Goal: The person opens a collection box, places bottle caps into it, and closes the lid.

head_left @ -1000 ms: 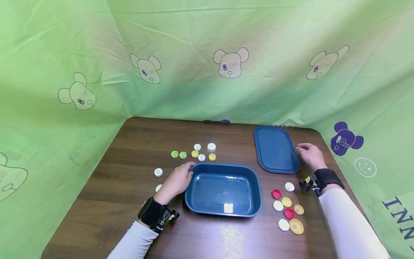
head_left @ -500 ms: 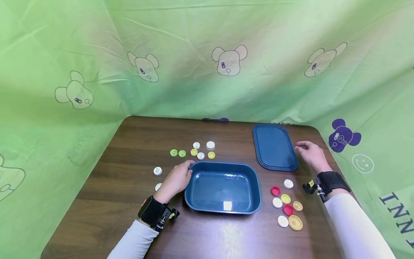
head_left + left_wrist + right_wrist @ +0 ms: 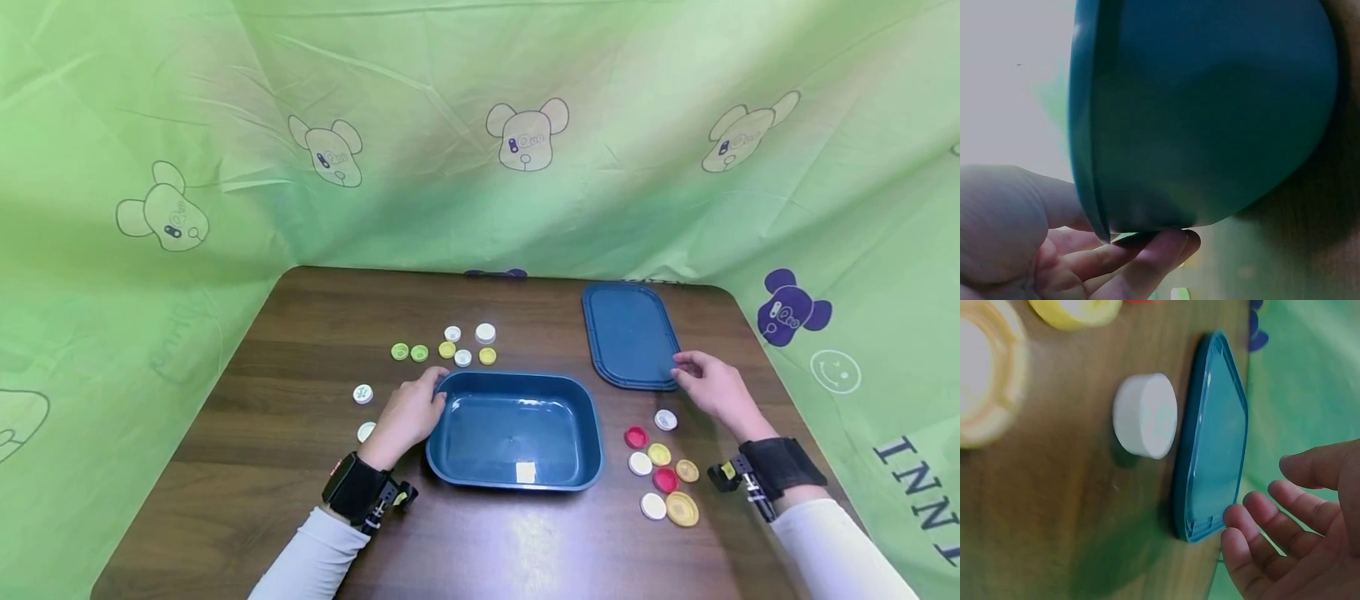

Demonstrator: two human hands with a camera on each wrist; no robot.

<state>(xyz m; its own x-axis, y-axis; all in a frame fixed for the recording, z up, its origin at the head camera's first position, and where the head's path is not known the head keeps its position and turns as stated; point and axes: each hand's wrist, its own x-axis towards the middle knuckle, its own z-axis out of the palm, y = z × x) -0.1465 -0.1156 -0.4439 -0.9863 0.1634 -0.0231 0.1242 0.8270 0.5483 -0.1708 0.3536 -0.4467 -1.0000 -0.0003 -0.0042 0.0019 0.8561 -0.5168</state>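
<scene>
My left hand (image 3: 407, 417) grips the far left corner of a blue plastic box (image 3: 513, 437), which stands with its inside facing up. In the left wrist view, the thumb lies at the rim and the other fingers curl along the outer wall of the box (image 3: 1210, 112). At the back right a flat blue lid (image 3: 630, 333) lies on the table. My right hand (image 3: 712, 387) hovers at its near right edge, fingers loosely bent and holding nothing. In the right wrist view, the fingertips (image 3: 1235, 515) overlap the corner of the lid (image 3: 1216, 437); whether they touch is unclear.
Several bottle caps in white, red, yellow and tan lie right of the box, with a white cap (image 3: 665, 420) nearest the lid. Behind the box are green caps (image 3: 419, 353), yellow caps (image 3: 487, 357) and white ones. A white cap (image 3: 363, 393) lies left. Green cloth (image 3: 420, 192) surrounds the table.
My right hand has moved left from beside the lid to its near right edge, and its fingers have spread a little. The left hand keeps its grip on the box.
</scene>
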